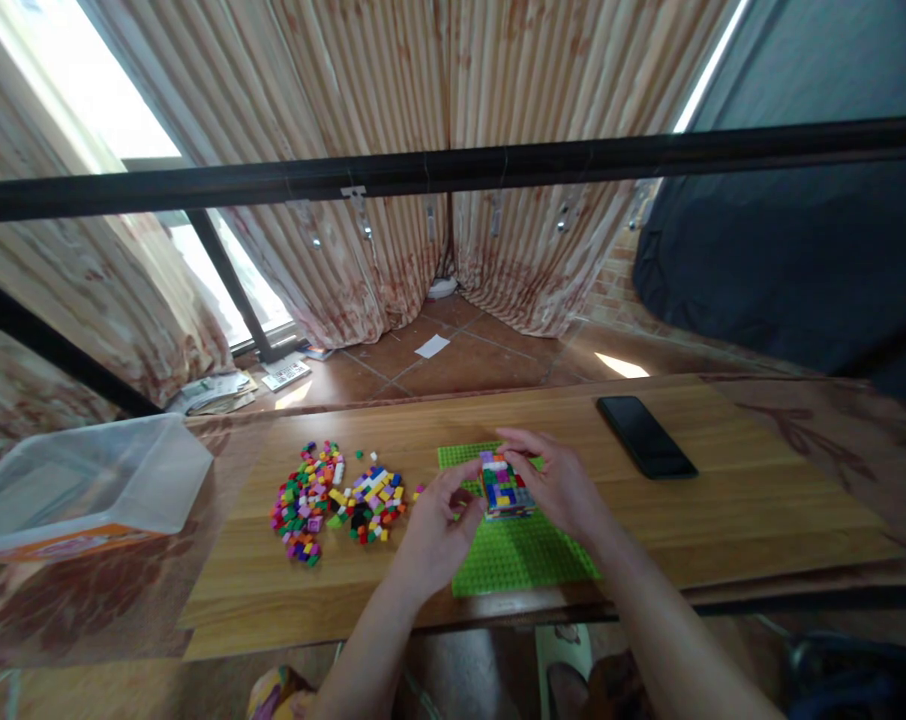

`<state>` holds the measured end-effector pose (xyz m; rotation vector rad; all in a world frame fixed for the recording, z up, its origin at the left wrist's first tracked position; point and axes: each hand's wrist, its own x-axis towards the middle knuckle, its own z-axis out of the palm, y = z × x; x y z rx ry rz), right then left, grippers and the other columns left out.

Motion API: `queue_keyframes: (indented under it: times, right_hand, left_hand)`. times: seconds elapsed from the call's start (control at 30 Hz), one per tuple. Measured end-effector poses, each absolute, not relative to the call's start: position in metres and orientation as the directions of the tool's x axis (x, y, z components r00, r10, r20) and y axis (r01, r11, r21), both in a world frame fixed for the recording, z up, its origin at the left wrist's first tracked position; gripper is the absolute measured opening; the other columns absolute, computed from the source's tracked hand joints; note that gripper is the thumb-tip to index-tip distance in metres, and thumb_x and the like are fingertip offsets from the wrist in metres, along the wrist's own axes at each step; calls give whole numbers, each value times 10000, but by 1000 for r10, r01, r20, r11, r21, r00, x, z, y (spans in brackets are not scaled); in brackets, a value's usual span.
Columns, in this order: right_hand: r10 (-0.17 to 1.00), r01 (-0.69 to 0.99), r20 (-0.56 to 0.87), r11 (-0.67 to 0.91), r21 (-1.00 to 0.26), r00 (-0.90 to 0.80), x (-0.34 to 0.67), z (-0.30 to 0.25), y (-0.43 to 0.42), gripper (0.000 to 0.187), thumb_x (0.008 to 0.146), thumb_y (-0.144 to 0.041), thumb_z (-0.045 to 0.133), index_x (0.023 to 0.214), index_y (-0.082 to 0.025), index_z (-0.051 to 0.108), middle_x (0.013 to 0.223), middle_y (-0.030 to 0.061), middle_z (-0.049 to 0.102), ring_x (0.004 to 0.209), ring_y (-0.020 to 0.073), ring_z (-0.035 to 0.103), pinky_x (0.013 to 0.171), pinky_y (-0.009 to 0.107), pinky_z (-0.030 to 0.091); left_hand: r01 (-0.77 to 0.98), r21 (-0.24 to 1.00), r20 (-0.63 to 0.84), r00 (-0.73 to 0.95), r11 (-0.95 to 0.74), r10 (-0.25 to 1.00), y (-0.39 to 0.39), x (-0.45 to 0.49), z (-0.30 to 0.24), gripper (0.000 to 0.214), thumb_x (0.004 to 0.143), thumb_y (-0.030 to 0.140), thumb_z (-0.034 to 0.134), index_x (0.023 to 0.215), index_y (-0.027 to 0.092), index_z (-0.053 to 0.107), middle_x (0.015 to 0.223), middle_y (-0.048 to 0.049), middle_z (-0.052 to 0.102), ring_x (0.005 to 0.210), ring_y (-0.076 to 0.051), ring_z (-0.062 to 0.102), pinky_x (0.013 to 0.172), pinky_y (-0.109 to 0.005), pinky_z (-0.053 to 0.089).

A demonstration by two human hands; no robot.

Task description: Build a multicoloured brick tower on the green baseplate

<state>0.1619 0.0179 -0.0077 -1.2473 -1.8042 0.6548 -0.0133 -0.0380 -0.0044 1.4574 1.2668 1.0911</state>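
Observation:
A small block built of multicoloured toy bricks (504, 494) stands on a green studded baseplate (524, 565). My left hand (444, 520) is at its left side, fingers curled, with the index finger and thumb against its edge. From the right, my right hand (558, 482) reaches over the back of the block, its thumb and fingers closed at the top right corner. The fingers hide part of the block's sides and its far edge. Whether a loose brick is between the fingertips cannot be made out.
Left of the baseplate, loose bricks lie in two piles, one pile (307, 500) beside another (374, 500). A black phone (646, 437) rests on the wooden tabletop (753, 500) at right. A clear plastic bin (160, 480) stands at far left. A black rail (528, 165) crosses beyond the table.

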Motion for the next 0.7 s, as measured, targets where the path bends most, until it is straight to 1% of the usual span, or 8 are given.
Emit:
queue_keyframes:
  times: [0.13, 0.23, 0.37, 0.5, 0.6, 0.7]
  right_hand:
    - [935, 472, 331, 352, -808, -131, 161, -10, 19, 266, 869, -273, 550, 1076, -254, 717, 1034, 55, 744, 968, 209, 672, 902, 389, 502]
    - [954, 417, 289, 297, -859, -83, 159, -13, 21, 246, 840, -293, 585, 1029, -258, 739, 1042, 57, 746, 965, 212, 680, 895, 378, 512]
    - [975, 299, 219, 218, -929, -33, 155, -17, 24, 248, 775, -314, 645, 987, -241, 752, 935, 51, 764, 853, 207, 702, 806, 353, 541]
    - [987, 183, 161, 160, -970, -4, 153, -18, 28, 290, 690, -333, 699, 947, -211, 756, 811, 47, 761, 737, 192, 696, 705, 319, 549]
    - [993, 148, 117, 115, -982, 6, 153, -17, 31, 326, 634, -328, 724, 932, -200, 755, 773, 41, 752, 715, 188, 694, 679, 305, 546]
    - [996, 140, 87, 86, -986, 3, 153, -16, 34, 320, 611, -313, 732, 910, -198, 757, 767, 41, 752, 711, 189, 697, 669, 301, 546]
  left_hand:
    - [263, 953, 121, 130, -152, 984, -38, -11, -6, 386, 826, 136, 567, 1196, 226, 634, 1171, -62, 660, 866, -165, 648, 809, -295, 512]
    - [294, 936, 153, 150, -192, 977, -38, -11, -10, 431, 838, 119, 550, 1252, 236, 588, 1191, -60, 647, 873, -158, 649, 792, -297, 525]
    - [336, 914, 180, 163, -227, 970, -39, -11, -15, 466, 845, 118, 550, 1294, 241, 541, 1197, -65, 637, 853, -151, 650, 766, -296, 540]
    - [380, 892, 193, 172, -246, 966, -41, -10, -17, 518, 848, 115, 554, 1345, 246, 495, 1233, -73, 620, 864, -147, 652, 812, -312, 543]
    - [389, 884, 203, 176, -258, 963, -42, -10, -18, 532, 849, 120, 560, 1360, 250, 483, 1248, -76, 616, 862, -148, 652, 827, -319, 544]
    - [389, 883, 207, 175, -261, 962, -42, -10, -20, 546, 848, 122, 563, 1370, 253, 473, 1247, -75, 618, 849, -146, 653, 815, -316, 547]
